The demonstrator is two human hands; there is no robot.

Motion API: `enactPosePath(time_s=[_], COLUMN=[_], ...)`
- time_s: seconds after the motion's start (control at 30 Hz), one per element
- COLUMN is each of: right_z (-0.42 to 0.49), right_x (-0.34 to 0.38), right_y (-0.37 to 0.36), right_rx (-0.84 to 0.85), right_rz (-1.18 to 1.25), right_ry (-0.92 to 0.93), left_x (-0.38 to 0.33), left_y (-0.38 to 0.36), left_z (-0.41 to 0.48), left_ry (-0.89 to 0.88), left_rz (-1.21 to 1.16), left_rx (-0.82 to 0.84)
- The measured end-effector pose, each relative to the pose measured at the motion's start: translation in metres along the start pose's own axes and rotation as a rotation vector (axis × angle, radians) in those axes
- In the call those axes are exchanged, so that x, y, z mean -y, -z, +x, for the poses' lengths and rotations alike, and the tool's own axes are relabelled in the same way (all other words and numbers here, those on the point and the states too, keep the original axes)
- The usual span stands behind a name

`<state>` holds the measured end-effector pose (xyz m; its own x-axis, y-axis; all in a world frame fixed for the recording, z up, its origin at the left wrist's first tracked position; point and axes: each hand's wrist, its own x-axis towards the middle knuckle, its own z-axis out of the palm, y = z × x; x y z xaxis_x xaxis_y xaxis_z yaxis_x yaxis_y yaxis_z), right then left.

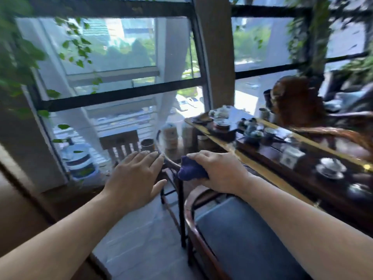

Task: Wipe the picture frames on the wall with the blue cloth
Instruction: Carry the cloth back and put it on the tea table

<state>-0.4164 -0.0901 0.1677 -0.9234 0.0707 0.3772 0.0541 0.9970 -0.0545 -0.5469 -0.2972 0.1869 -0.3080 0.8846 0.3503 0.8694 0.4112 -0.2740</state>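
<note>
My right hand [221,171] is closed around a bunched dark blue cloth [191,168], held in the air above a wooden chair. My left hand [135,176] hovers beside it, palm down, fingers spread and holding nothing. No picture frame or framed wall shows in this view; the frame is blurred by motion.
A wooden chair with a grey seat cushion [242,237] stands directly below my right arm. A long tea table [268,170] with cups and teapots runs along the right. Large black-framed windows [121,96] with hanging vines fill the back. A water jug [78,156] sits on the floor at left.
</note>
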Motion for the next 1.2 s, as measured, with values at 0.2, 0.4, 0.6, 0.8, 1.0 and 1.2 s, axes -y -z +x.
enactPosePath(time_s=[0.2, 0.4, 0.6, 0.8, 1.0, 1.2], right_z=[-0.104, -0.221, -0.351, -0.462, -0.577, -0.667], right_x=[-0.054, -0.109, -0.16, -0.199, -0.234, -0.274], right_y=[0.014, 0.027, 0.044, 0.048, 0.045, 0.03], right_rx=[0.056, 0.068, 0.062, 0.079, 0.131, 0.182], right_rz=[-0.01, -0.008, 0.004, 0.019, 0.047, -0.004], right_ry=[-0.221, -0.433, -0.62, -0.808, -1.021, -1.165], left_x=[-0.099, -0.215, -0.358, -0.482, -0.607, -0.699], left_y=[-0.02, -0.03, -0.043, -0.054, -0.065, -0.087], left_z=[0.043, 0.08, 0.102, 0.117, 0.127, 0.128], left_ry=[-0.209, -0.376, -0.527, -0.697, -0.851, -0.927], left_rz=[-0.105, -0.183, -0.256, -0.3, -0.351, -0.397], left_rx=[-0.007, -0.003, 0.035, 0.089, 0.122, 0.163])
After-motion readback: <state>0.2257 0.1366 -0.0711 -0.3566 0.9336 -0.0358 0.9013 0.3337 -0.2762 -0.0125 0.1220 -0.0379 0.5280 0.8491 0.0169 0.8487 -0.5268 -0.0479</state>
